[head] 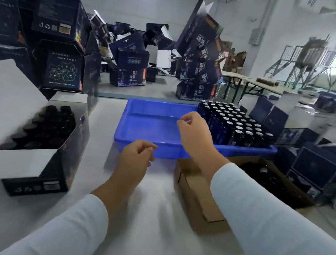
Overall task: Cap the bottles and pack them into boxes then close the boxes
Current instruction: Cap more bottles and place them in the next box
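2 hands point(134, 157) – 1 tray point(143, 129)

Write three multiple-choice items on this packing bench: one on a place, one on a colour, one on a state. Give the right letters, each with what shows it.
1. Where do the bottles stand in the tray?
A. its right end
B. its left end
C. its near left corner

2. What colour is the tray?
A. red
B. blue
C. green

3. How is the box on the left?
A. taped shut
B. flattened
C. open, with bottles inside

Answers:
1 A: the bottles crowd the right end, and the rest is bare.
2 B: its walls and floor are blue.
3 C: its white flaps stand open over dark bottle tops.
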